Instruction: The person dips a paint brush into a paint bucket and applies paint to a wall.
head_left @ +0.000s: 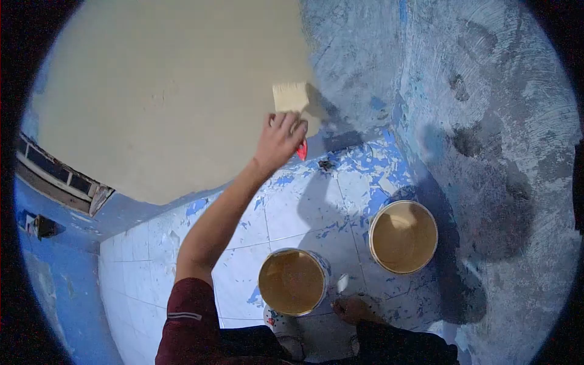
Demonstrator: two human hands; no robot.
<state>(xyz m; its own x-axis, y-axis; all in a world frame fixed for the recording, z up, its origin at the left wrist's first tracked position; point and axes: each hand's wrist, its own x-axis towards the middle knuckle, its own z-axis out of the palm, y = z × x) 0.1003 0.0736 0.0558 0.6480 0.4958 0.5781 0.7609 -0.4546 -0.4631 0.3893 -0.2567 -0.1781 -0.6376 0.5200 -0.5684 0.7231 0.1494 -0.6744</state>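
Note:
My left hand (281, 141) is closed round a wide paint brush (291, 97), whose red handle shows below the fingers. The pale bristles point up and lie against the wall near the right edge of a cream painted area (164, 103). My left arm reaches up from a dark red sleeve at the lower left. No right hand can be made out. Two round buckets stand on the floor, one at the lower middle (292, 283) and one farther right (403, 237); both hold a tan liquid or paint.
Bare blue-grey wall (359, 67) meets a rough, patchy side wall (486, 152) at a corner. White floor tiles (237, 267) carry blue and white flakes. A framed opening (61, 173) is at the left. Dark-clothed legs and a dim foot-like shape (356, 309) are at the bottom.

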